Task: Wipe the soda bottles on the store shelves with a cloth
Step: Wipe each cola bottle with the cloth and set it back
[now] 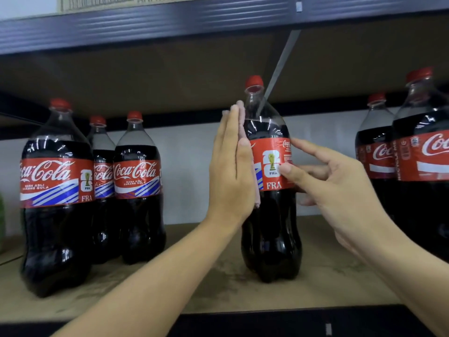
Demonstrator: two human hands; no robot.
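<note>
A large cola bottle (271, 215) with a red cap and red label stands upright in the middle of the wooden shelf (218, 283). My left hand (230, 171) lies flat with straight fingers against the bottle's left side and presses a thin pink cloth (243, 122) onto it. Only the cloth's edge shows between palm and bottle. My right hand (335, 188) is at the bottle's right side, its fingers loosely spread, the thumb and a fingertip touching the label.
Three more cola bottles (58, 198) stand at the left of the shelf and two (422, 154) at the right. The dark upper shelf (170, 23) hangs low above the caps, with a grey metal brace (279, 66) behind the middle bottle.
</note>
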